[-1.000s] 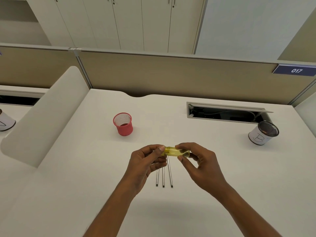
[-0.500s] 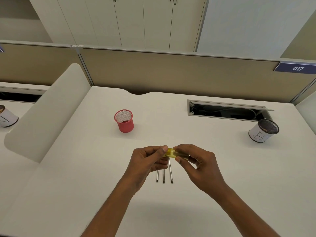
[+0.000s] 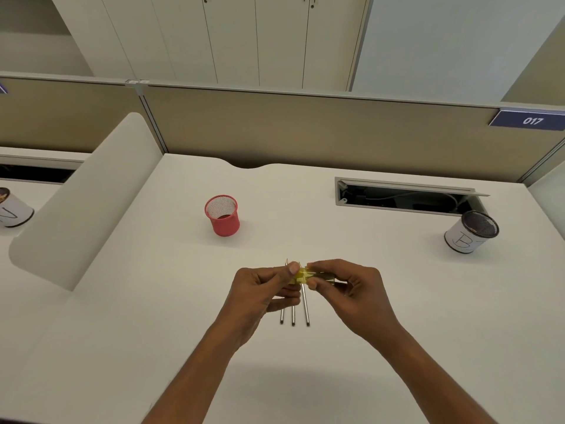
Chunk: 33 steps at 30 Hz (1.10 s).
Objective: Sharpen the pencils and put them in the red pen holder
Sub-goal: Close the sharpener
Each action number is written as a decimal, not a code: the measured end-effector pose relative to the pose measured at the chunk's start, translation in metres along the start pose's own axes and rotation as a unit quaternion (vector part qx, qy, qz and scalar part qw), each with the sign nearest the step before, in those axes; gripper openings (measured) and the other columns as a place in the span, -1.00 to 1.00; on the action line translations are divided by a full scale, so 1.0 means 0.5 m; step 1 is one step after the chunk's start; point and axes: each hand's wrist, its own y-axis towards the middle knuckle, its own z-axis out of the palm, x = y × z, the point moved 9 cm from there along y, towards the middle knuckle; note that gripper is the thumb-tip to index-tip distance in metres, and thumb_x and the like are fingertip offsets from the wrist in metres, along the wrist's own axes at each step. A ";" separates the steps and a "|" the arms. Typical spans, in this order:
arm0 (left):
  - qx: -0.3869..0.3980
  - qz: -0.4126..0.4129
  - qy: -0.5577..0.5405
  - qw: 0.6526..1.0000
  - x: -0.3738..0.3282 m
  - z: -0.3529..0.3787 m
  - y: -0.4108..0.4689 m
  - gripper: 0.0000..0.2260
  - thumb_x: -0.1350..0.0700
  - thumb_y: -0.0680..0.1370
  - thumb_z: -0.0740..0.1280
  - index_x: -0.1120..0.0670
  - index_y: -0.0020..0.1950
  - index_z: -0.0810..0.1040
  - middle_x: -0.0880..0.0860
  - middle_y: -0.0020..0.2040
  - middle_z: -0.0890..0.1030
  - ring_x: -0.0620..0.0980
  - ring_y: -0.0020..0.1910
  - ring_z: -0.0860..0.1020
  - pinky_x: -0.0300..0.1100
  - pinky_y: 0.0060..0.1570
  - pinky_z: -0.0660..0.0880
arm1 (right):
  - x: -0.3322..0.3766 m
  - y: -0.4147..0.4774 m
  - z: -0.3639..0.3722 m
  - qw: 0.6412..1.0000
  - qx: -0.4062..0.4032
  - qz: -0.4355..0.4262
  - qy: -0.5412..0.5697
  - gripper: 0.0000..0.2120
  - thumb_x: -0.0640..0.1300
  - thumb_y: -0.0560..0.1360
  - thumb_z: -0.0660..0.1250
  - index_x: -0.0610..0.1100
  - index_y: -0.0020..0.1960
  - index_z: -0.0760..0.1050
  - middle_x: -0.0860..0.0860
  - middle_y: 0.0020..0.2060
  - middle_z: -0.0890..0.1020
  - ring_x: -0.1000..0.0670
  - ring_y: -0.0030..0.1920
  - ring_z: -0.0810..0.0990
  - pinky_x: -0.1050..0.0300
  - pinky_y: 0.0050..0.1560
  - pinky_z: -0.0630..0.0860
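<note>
Three pencils lie side by side at mid-frame, long axes running bottom to top, tips toward the top edge. None is in the red pen holder up and to the left, so I'd say everything is left to do. Above the pencils, the left hand and right hand are close together, both pinching a yellow sharpener.

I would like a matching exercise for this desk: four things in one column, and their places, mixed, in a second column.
1. red mesh pen holder
2. white can marked B
3. yellow translucent sharpener
4. three thin grey pencils

a. lying side by side on the white desk
b. pinched by left hand and right hand
c. standing at the desk's far right
d. standing left of centre

Pairs: 1-d, 2-c, 3-b, 4-a.
</note>
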 end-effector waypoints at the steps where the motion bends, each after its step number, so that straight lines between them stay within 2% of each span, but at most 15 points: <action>1: -0.005 0.002 -0.009 1.000 -0.002 0.001 0.001 -0.59 -0.18 0.40 0.57 0.14 -0.01 0.81 0.18 -0.14 0.77 0.06 -0.14 0.75 -0.10 -0.08 0.70 | 0.001 0.005 0.000 1.000 0.003 0.003 0.008 -0.80 -0.19 0.50 0.52 -0.03 0.11 0.71 0.11 -0.05 0.77 0.00 0.03 0.75 0.17 0.00 0.67; 5: -0.016 0.008 -0.056 0.998 -0.012 0.002 0.005 -0.58 -0.20 0.41 0.54 0.12 0.04 0.80 0.21 -0.03 0.78 0.13 -0.05 0.77 -0.11 -0.07 0.70 | 0.011 0.014 -0.008 1.000 -0.006 -0.012 0.004 -0.79 -0.21 0.51 0.51 -0.08 0.14 0.70 0.13 -0.02 0.75 0.03 0.07 0.73 0.27 0.03 0.63; 8: 0.001 0.029 -0.074 0.997 -0.022 0.000 0.007 -0.63 -0.09 0.42 0.55 0.11 0.12 0.78 0.21 0.08 0.77 0.21 0.07 0.75 -0.10 0.00 0.69 | 0.004 0.009 -0.013 1.000 -0.020 -0.009 0.002 -0.78 -0.22 0.50 0.51 -0.12 0.14 0.69 0.14 -0.01 0.74 0.03 0.08 0.72 0.26 0.05 0.63; 11: 0.022 0.048 -0.069 0.996 -0.025 -0.003 0.008 -0.66 0.02 0.42 0.57 0.16 0.13 0.77 0.22 0.10 0.77 0.21 0.12 0.74 -0.11 0.04 0.68 | -0.003 0.003 -0.013 1.000 -0.023 -0.003 -0.001 -0.78 -0.23 0.50 0.51 -0.11 0.13 0.70 0.13 -0.01 0.75 0.01 0.08 0.72 0.23 0.05 0.64; 20: 0.034 0.072 -0.043 0.996 -0.031 -0.002 0.016 -0.74 0.10 0.42 0.57 0.15 0.08 0.79 0.19 0.07 0.78 0.19 0.07 0.75 -0.12 0.03 0.69 | -0.010 0.003 -0.011 0.999 -0.030 0.015 0.005 -0.78 -0.21 0.46 0.54 -0.09 0.11 0.72 0.14 -0.04 0.76 0.02 0.05 0.74 0.16 0.06 0.67; 26: 0.041 0.084 -0.024 0.995 -0.034 -0.010 0.025 -0.63 0.07 0.37 0.65 0.08 0.15 0.77 0.18 0.09 0.78 0.18 0.12 0.74 -0.10 0.10 0.66 | -0.016 0.014 -0.004 1.000 -0.015 0.022 0.009 -0.78 -0.19 0.49 0.53 -0.08 0.13 0.71 0.12 -0.01 0.76 0.00 0.08 0.73 0.13 0.07 0.67; 30: -0.008 0.088 -0.068 0.994 -0.034 -0.026 0.036 -0.60 0.04 0.34 0.65 0.05 0.16 0.77 0.21 0.04 0.78 0.18 0.06 0.75 -0.10 0.04 0.68 | -0.012 0.030 0.007 1.000 0.018 0.009 0.023 -0.66 -0.22 0.48 0.55 -0.08 0.24 0.65 0.09 0.11 0.72 -0.04 0.16 0.70 0.19 0.10 0.66; 33: -0.049 0.081 -0.089 0.991 -0.028 -0.043 0.044 -0.63 0.01 0.31 0.63 0.10 0.07 0.79 0.22 0.00 0.78 0.18 -0.01 0.76 -0.12 -0.01 0.69 | -0.009 0.039 0.002 1.000 -0.005 -0.020 -0.020 -0.66 -0.28 0.50 0.51 -0.05 0.23 0.64 0.10 0.09 0.71 -0.05 0.12 0.70 0.20 0.09 0.65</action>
